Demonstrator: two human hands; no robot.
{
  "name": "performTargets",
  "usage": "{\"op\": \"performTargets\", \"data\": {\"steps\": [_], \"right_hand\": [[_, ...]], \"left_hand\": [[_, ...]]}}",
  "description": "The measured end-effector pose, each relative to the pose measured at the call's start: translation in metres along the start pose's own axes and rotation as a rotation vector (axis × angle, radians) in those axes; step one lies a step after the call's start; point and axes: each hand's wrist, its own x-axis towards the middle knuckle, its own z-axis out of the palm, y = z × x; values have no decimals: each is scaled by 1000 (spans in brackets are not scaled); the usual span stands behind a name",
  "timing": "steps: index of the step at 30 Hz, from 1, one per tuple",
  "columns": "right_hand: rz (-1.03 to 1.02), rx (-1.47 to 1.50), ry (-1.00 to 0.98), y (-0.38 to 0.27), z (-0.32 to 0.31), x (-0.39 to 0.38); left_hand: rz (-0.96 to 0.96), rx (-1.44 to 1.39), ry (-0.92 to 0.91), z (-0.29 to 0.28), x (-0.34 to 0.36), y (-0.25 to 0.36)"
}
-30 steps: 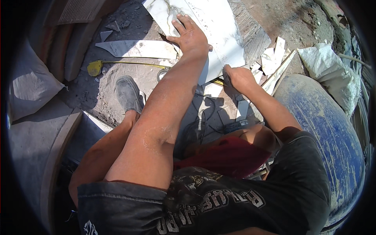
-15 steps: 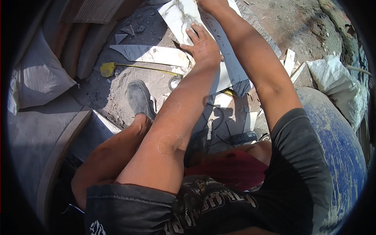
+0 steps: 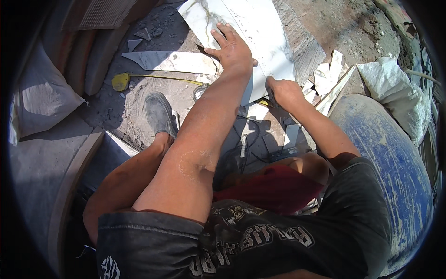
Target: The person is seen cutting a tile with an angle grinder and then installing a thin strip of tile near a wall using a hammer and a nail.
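Note:
A white marble-patterned tile with grey and gold veins lies at the top middle, a thin dotted line running lengthwise along it. My left hand presses on its left part with fingers spread. At the tile's near edge, by the lower end of that line, my right hand is closed around a small dark tool; the fingers and shadow hide its kind. Left of the tile lies a curved offcut of the same white material. A yellow tape measure lies with its blade pulled out.
Broken tile strips and a grey slab lie to the right. A blue drum and a white sack stand at the far right. Another sack rests at left. Dark cables lie near my legs.
My right hand has come from the tile's far end toward me, down to its near edge. My left hand stays flat on the tile.

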Motion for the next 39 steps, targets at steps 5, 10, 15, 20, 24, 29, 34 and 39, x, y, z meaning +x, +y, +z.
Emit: {"op": "performTargets", "data": {"steps": [5, 10, 15, 20, 24, 29, 34, 39], "right_hand": [[133, -75, -474, 41, 21, -89], [320, 64, -376, 39, 57, -84], [309, 158, -426, 34, 106, -89], [442, 489, -18, -16, 116, -67], [577, 1047, -124, -44, 126, -35], [795, 1626, 203, -91, 129, -11], [866, 1793, 524, -123, 138, -5], [864, 1812, 632, -135, 126, 13]], "left_hand": [[-5, -16, -10, -6, 3, 8], [-23, -3, -14, -5, -3, 7], [-52, 37, -43, -6, -5, 15], [-52, 58, -25, -7, -4, 11], [-4, 104, -54, -1, -10, 5], [220, 361, -63, -15, 16, -16], [466, 457, 54, -77, 55, -59], [329, 117, -6, -115, 184, -137]]}}
